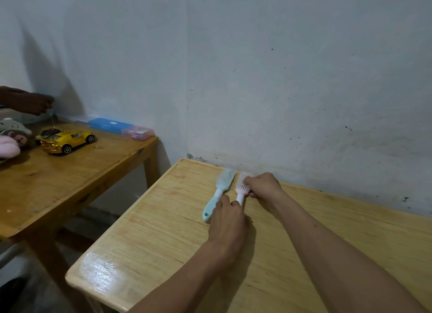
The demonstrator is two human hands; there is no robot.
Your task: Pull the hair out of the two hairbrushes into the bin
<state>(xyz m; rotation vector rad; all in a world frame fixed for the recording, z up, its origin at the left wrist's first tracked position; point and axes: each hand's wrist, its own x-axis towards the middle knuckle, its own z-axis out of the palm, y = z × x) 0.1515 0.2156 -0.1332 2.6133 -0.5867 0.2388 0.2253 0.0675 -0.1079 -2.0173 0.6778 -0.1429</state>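
Note:
Two hairbrushes lie side by side near the far edge of a light wooden table [163,242], bristles up, heads toward the wall. The blue brush [218,192] is on the left and lies free. The pink brush [240,189] is on the right. My left hand [228,224] covers and grips its white and pink handle. My right hand [263,184] rests on the pink brush's head, fingertips pinched among the bristles. Any hair in the bristles is too fine to make out. No bin is in view.
A second, darker wooden table [77,179] stands to the left, across a gap. On it are a yellow toy car [66,141], plush toys [12,137], and blue [109,125] and pink [139,133] boxes. Another person's hand [25,101] hovers over it. A pale wall backs both tables.

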